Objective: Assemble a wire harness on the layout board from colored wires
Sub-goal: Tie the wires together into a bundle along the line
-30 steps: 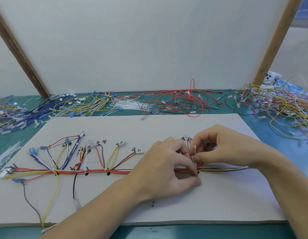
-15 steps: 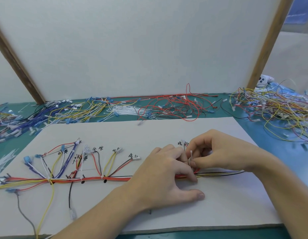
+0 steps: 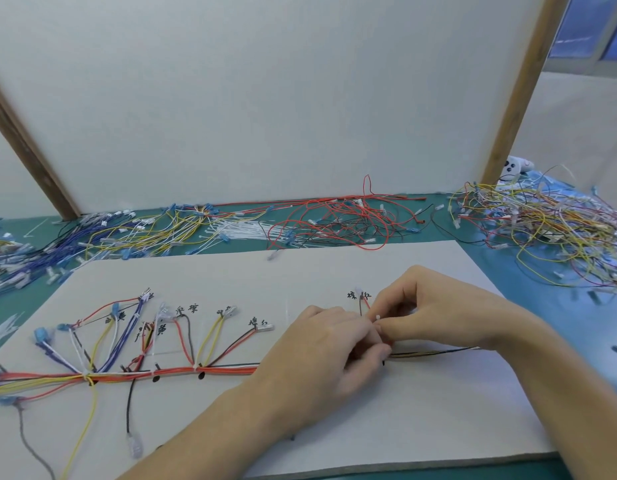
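Note:
A white layout board (image 3: pixel 334 271) lies flat on the green table, with handwritten labels at each branch. Along it runs a wire harness (image 3: pixel 182 370) of red, yellow, white and black wires, with branches fanning up to small connectors. My left hand (image 3: pixel 321 355) covers the trunk right of centre, its fingers curled round the bundle. My right hand (image 3: pixel 428 310) meets it from the right and pinches a small white cable tie (image 3: pixel 377 318) at the bundle. A short red and black branch (image 3: pixel 364 301) rises just behind the fingers. Thin dark wires (image 3: pixel 435 351) run on to the right.
Loose wire piles line the back of the table: blue and yellow (image 3: pixel 103 233) at left, white cable ties (image 3: pixel 244 232) in the middle, red and black (image 3: pixel 341 220) beside them. A big tangled heap (image 3: pixel 542 226) lies at right. A white panel (image 3: pixel 265 98) stands behind.
The view has shifted so the board sits lower in frame. Both hands stay together at the same spot on the trunk; my left thumb has drawn in toward the bundle.

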